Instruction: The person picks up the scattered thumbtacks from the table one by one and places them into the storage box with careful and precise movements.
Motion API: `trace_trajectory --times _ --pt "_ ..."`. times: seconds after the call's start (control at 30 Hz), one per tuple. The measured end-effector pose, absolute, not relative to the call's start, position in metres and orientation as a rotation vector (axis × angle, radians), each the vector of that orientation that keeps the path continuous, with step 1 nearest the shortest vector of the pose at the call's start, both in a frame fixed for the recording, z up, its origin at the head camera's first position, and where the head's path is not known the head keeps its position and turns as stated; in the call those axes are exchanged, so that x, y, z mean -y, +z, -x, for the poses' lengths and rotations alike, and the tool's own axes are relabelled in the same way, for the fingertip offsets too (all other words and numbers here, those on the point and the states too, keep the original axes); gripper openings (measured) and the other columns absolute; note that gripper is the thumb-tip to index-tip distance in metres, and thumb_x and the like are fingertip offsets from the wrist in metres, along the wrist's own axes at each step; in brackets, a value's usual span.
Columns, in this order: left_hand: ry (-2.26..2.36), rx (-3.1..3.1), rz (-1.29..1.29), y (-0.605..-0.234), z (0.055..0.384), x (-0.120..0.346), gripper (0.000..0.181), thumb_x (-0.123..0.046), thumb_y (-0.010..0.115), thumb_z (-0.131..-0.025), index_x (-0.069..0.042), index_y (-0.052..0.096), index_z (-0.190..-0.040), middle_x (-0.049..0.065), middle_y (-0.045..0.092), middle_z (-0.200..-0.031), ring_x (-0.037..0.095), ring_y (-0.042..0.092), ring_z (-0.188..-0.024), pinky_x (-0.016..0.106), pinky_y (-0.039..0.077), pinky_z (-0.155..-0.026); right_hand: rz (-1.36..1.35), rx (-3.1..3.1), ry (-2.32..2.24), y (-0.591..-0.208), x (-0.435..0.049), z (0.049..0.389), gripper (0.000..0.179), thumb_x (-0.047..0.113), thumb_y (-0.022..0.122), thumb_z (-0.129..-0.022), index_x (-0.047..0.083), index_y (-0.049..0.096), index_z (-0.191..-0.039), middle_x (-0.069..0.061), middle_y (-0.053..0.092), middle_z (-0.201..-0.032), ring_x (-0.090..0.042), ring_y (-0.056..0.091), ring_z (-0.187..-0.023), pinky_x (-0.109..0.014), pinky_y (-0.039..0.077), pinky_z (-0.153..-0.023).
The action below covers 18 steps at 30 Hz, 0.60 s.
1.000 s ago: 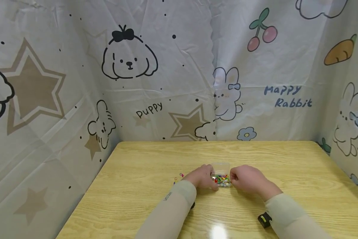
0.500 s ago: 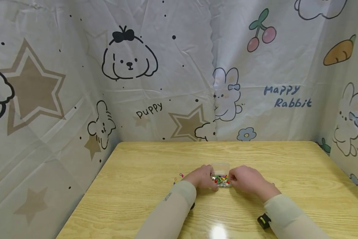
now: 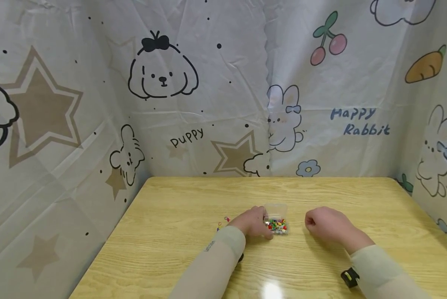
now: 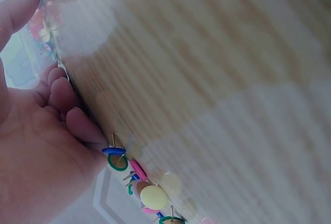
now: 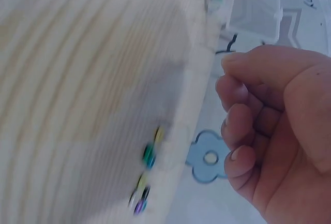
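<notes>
Item: clear pin box [image 3: 276, 223], mid-table [image 3: 171, 257], coloured pushpins inside. Our left hand [image 3: 251, 222] grips box's left side. Our right hand [image 3: 326, 224] well apart, fingers curled, holding nothing. Loose pins [image 3: 222, 222] left of box.

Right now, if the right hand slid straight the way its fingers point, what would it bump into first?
Probably the clear box of pins. The right hand lies on the table, fingers curled and pointing left toward the box, with only bare wood between. The left hand holds the box's far side.
</notes>
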State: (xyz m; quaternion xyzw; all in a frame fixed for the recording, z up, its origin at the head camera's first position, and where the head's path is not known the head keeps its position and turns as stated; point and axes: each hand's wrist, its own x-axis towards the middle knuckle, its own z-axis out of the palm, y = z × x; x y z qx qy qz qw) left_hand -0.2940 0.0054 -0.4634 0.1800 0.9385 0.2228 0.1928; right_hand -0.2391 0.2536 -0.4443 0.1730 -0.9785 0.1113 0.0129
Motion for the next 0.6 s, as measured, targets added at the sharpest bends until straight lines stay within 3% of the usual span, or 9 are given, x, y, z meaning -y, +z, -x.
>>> trace_trajectory --times 0.6 --pt "0.622 -2.64 -0.509 -0.465 0.293 -0.003 0.059 -0.038 0.086 -0.079 -0.017 0.057 -0.125 0.0 0.053 -0.113 0.017 0.053 -0.09 0.039 0.05 -0.083 -0.404 3.181 0.349 -0.449 -0.293 0.231 0.02 0.005 0.066 -0.084 0.018 0.057 -0.073 0.004 0.051 -0.068 -0.014 0.044 -0.061 -0.034 0.035 -0.059"
